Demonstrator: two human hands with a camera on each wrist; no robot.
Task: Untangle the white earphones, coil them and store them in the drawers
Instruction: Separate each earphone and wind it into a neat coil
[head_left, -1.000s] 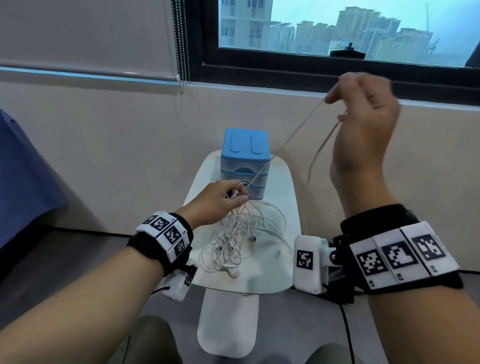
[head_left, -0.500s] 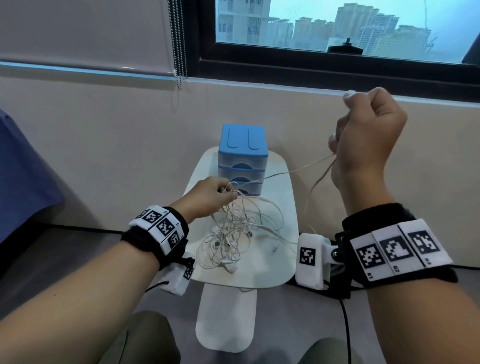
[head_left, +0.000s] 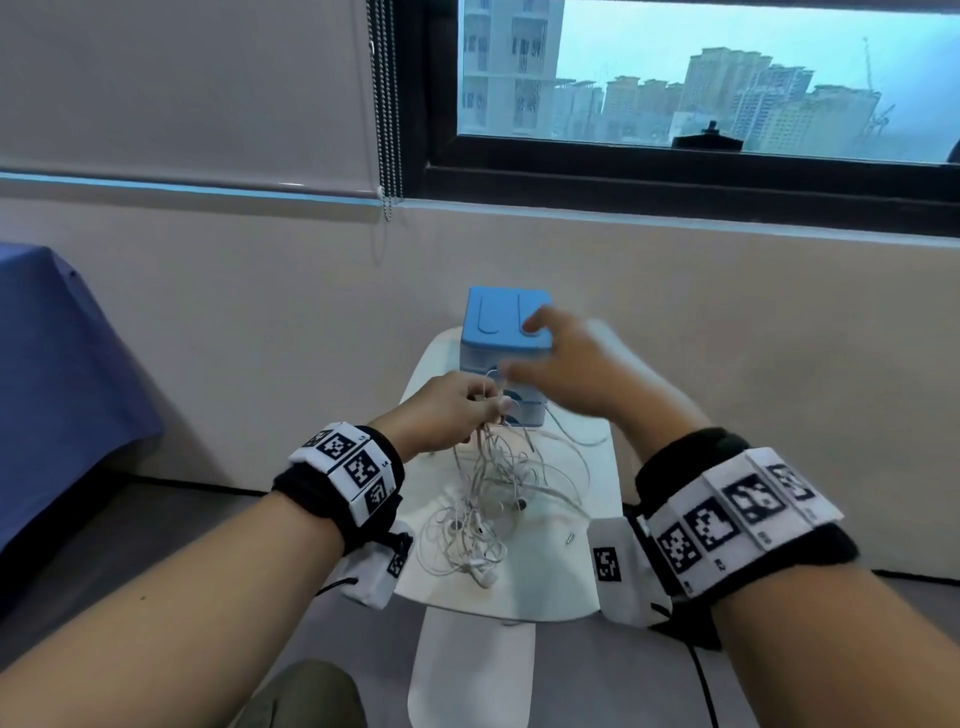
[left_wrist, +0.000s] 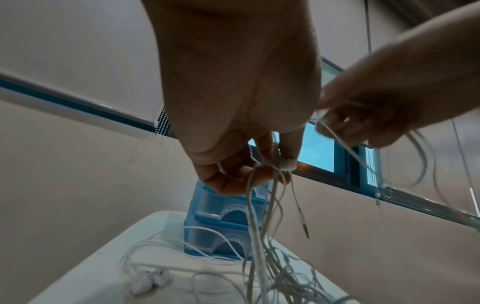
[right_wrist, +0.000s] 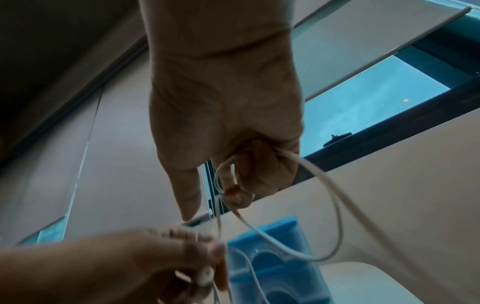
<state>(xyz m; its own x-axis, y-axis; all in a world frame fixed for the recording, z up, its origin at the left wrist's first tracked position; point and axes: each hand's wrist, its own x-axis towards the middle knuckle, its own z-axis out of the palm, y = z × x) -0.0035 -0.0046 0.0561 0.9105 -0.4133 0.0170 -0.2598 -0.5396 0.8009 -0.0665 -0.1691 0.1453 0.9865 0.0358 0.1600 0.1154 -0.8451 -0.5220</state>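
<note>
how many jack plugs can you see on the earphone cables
2. One jack plug lies on the white table at the tangle's right; another dangles below the left hand. More may be hidden.

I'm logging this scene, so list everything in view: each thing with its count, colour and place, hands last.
earphones: count unclear, white, a tangled bundle partly lifted above the small table, loops and earbuds resting on it
drawer unit: one, blue top with clear drawers, at the table's far end
small table: one, white, in front of the person
audio plug: one, metal-tipped, dangling from a strand
window: one, dark frame, on the far wall
blind chain: one, beaded, left of the window
blue cloth: one, far left
left hand: pinches the bundle's top
right hand: grips a cable loop, before the drawer unit
</note>
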